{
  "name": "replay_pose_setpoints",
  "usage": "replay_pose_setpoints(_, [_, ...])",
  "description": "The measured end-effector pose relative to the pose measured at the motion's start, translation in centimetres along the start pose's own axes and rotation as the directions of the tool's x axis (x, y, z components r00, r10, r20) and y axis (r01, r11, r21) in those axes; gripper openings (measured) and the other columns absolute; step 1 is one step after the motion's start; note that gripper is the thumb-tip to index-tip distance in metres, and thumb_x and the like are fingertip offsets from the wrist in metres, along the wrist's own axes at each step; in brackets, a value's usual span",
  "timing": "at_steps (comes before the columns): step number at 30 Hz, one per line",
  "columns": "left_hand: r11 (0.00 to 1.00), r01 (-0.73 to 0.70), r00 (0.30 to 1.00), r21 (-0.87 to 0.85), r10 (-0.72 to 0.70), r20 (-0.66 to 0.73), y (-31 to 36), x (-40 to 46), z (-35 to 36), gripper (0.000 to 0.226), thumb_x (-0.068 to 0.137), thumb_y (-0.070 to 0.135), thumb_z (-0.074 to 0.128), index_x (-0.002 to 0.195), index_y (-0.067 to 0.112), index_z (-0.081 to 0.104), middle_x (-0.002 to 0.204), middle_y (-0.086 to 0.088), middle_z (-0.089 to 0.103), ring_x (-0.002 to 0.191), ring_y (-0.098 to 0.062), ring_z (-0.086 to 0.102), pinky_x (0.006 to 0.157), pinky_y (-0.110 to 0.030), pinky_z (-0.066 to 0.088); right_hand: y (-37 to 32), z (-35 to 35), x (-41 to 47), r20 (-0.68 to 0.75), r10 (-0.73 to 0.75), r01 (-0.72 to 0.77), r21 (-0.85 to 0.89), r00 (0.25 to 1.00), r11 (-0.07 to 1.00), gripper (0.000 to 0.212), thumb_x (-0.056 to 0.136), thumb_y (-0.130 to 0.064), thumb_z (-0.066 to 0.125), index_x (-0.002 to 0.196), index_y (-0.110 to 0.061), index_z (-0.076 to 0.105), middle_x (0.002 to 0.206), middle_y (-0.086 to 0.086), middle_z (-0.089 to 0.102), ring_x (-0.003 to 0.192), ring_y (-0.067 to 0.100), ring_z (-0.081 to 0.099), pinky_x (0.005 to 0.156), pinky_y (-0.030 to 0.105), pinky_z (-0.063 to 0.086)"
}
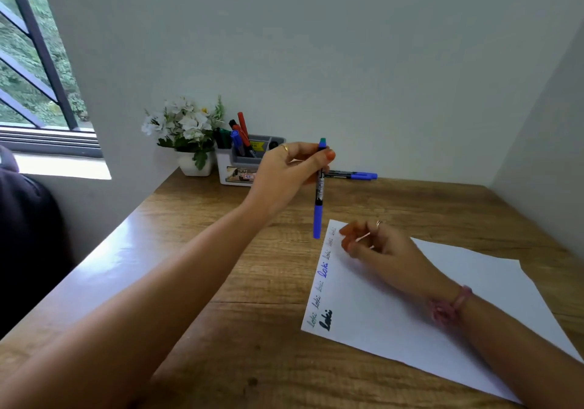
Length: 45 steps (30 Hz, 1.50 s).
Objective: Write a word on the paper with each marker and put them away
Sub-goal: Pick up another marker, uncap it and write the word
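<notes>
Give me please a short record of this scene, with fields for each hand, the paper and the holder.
left hand: holds blue marker upright above the desk
right hand: rests on paper, fingers loosely curled, nothing held
paper: several handwritten words along its left edge
holder: markers standing inside, beside flower pot
loose markers: lying behind the left hand

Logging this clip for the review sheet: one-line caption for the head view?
Left hand holds a blue marker upright above the desk; right hand rests on the paper.
</notes>
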<state>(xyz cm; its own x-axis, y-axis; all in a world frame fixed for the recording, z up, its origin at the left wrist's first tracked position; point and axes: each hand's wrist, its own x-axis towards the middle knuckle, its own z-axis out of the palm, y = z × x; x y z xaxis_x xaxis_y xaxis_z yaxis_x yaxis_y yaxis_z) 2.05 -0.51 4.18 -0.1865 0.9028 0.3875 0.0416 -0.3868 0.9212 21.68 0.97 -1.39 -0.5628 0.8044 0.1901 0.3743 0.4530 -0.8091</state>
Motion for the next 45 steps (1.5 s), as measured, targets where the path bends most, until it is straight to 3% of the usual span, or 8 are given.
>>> replay_pose_setpoints(11, [0.971,0.208,0.959,-0.12,-0.179,0.218,-0.6,-2.8,3.9,0.019,0.087,0.021,0.063,0.101,0.009,0.067,0.085,-0.001,0.067,0.077,-0.011,0.065,0.077,-0.024,0.056,-2.0,-0.4,-0.7,-0.114,-0.069,0.103,0.326,0.991,0.94,0.011,0.087,-0.014,0.056,0.079,-0.01,0.063,0.05,-0.017,0.057,0.049,-0.003,0.052,0.053,0.007,0.04])
replay_pose_setpoints(16, [0.923,0.259,0.815,0.283,-0.366,0.448,-0.2,-3.7,4.3,0.043,0.094,0.045,0.043,0.115,0.01,0.056,0.107,-0.006,0.067,0.098,-0.015,0.066,0.088,-0.026,0.052,-1.8,-1.5,-0.4,-0.264,-0.077,0.174,0.366,0.961,0.914,0.013,0.088,-0.025,0.052,0.084,-0.016,0.061,0.054,-0.018,0.056,0.051,0.0,0.045,0.053,0.011,0.037])
replay_pose_setpoints(23, [0.951,0.125,0.91,0.283,-0.224,0.349,-0.3,-5.2,6.3,0.034,0.099,0.034,0.038,0.127,0.015,0.04,0.082,0.003,0.056,0.076,-0.006,0.057,0.075,-0.026,0.049,-1.2,-1.3,-0.3,-0.289,-0.068,0.166,0.331,0.955,0.929,0.024,0.085,-0.037,0.061,0.093,-0.015,0.065,0.096,0.009,0.057,0.087,0.013,0.061,0.081,0.031,0.051])
replay_pose_setpoints(26, [0.95,0.072,0.921,0.303,-0.18,0.344,-0.3,-5.7,6.8,0.039,0.1,0.036,0.034,0.135,0.018,0.036,0.095,0.004,0.057,0.09,-0.004,0.057,0.073,-0.032,0.048,-1.5,-0.5,-0.6,-0.35,-0.058,0.191,0.359,0.935,0.914,0.026,0.083,-0.039,0.054,0.098,-0.021,0.065,0.109,0.002,0.054,0.101,0.012,0.059,0.088,0.031,0.048])
replay_pose_setpoints(29, [0.969,0.15,0.909,0.198,-0.213,0.357,-0.4,-5.6,6.8,0.038,0.1,0.035,0.037,0.135,0.02,0.035,0.056,0.006,0.042,0.039,-0.005,0.044,0.039,-0.02,0.036,-2.1,0.4,-1.0,-0.346,-0.031,0.202,0.471,0.938,0.859,0.032,0.074,-0.059,0.062,0.093,-0.035,0.068,0.126,0.009,0.048,0.11,0.013,0.057,0.091,0.028,0.048])
replay_pose_setpoints(32, [0.958,0.268,0.879,0.107,-0.288,0.379,-0.3,-5.3,6.4,0.036,0.098,0.032,0.042,0.132,0.025,0.032,0.051,0.01,0.033,0.039,-0.002,0.025,0.036,-0.013,0.022,-2.0,0.8,-0.9,-0.28,0.019,0.159,0.597,0.96,0.786,0.024,0.08,-0.043,0.058,0.096,-0.027,0.066,0.132,0.018,0.047,0.105,0.012,0.06,0.08,0.018,0.05])
replay_pose_setpoints(39, [0.935,0.344,0.842,0.08,-0.346,0.415,-0.3,-5.2,6.0,0.034,0.097,0.031,0.045,0.129,0.022,0.033,0.054,0.005,0.027,0.041,-0.005,0.02,0.037,-0.013,0.017,-2.0,1.0,-1.0,-0.228,0.081,0.1,0.68,0.97,0.726,0.022,0.099,-0.015,0.037,0.1,-0.013,0.059,0.082,-0.005,0.07,0.079,0.005,0.068,0.063,0.019,0.054])
replay_pose_setpoints(45, [0.929,0.367,0.835,0.052,-0.353,0.423,-0.9,-5.4,6.1,0.029,0.098,0.031,0.045,0.125,0.024,0.042,0.052,0.006,0.029,0.037,-0.003,0.022,0.035,-0.012,0.017,-1.8,1.1,-1.0,-0.213,0.106,0.066,0.669,0.971,0.74,0.024,0.099,-0.018,0.036,0.1,-0.013,0.06,0.082,-0.004,0.071,0.079,0.006,0.069,0.063,0.021,0.055])
